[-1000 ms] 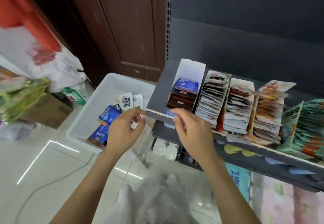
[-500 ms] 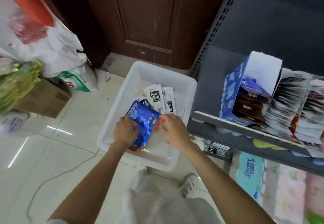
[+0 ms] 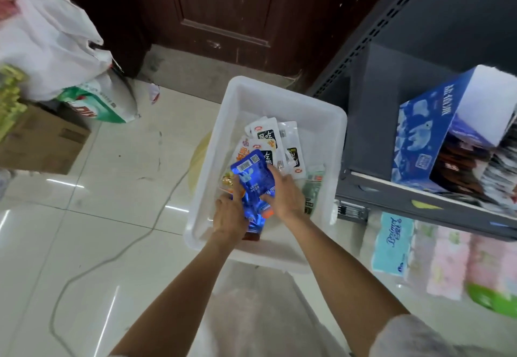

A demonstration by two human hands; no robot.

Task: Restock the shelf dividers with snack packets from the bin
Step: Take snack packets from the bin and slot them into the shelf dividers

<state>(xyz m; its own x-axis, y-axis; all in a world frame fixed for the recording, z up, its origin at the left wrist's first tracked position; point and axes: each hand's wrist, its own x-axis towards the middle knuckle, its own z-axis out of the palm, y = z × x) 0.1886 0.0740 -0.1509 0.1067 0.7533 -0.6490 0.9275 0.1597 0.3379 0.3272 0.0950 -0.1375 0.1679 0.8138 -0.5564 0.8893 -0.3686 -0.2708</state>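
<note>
A small stack of blue snack packets (image 3: 253, 186) is held over the white bin (image 3: 282, 96), gripped from both sides. The left hand (image 3: 230, 215) is curled round the stack's left edge, with the thumb laid up along the front face of the top packet; the remaining left fingers are hidden behind the stack. The right hand (image 3: 284, 196) is closed on the stack's right edge, its fingertips (image 3: 270, 170) pressed against the upper right corner of the top packet. The top packet is seen tilted, its printed code panels toward the far end. An orange-red corner of a lower packet is glimpsed just below the right palm. Just beyond the right fingertips, white packets with black labels (image 3: 270, 140) are lying fanned on the bin floor, overlapping one another. Left of the left thumb, an orange-and-yellow packet (image 3: 228, 179) is partly covered by the stack. Right of the right hand, a pale green packet (image 3: 313, 189) is resting against the bin's right wall. Well to the right of both hands, on the grey shelf (image 3: 391, 191), a blue carton with polar bears (image 3: 419, 144) is standing open, dark brown packets (image 3: 458, 165) being stacked inside it. Further right, rows of packets are blurred at the frame edge. Below the shelf, tissue packs (image 3: 391, 242) are stacked. Well left of the hands, a cardboard box (image 3: 42, 144) and a white plastic bag (image 3: 53, 40) are noted on the tiled floor (image 3: 98, 203).
</note>
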